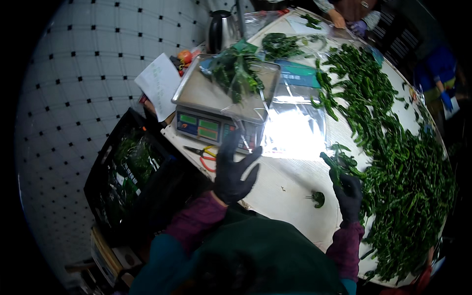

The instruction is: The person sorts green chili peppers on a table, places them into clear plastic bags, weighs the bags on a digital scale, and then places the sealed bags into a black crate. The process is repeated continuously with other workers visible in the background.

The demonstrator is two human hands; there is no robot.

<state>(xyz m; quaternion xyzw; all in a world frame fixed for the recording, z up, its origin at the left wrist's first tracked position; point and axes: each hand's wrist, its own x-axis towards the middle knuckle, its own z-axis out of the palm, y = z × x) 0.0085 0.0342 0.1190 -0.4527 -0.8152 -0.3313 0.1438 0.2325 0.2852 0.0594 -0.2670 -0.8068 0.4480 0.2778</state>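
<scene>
My left hand [236, 171], in a dark glove, is spread with nothing in it, in front of the electronic weighing scale [221, 127]. On the scale's metal pan lies a clear plastic bag of green peppers [239, 73]. My right hand [346, 190], gloved too, holds a few green peppers [337, 169] at the left edge of a large heap of green peppers [398, 177]. Flat clear plastic bags with a blue-green printed band [298, 77] lie right of the scale. A curled green pepper [318, 199] sits alone on the white table [287, 217] between my hands.
Scissors [206, 153] with orange and yellow handles lie by my left hand. A black crate [125, 177] of bagged greens stands left of the table. Behind the scale are a kettle [221, 31], a paper sheet [160, 84] and a tomato [184, 56]. Co-workers' hands [337, 18] show beyond.
</scene>
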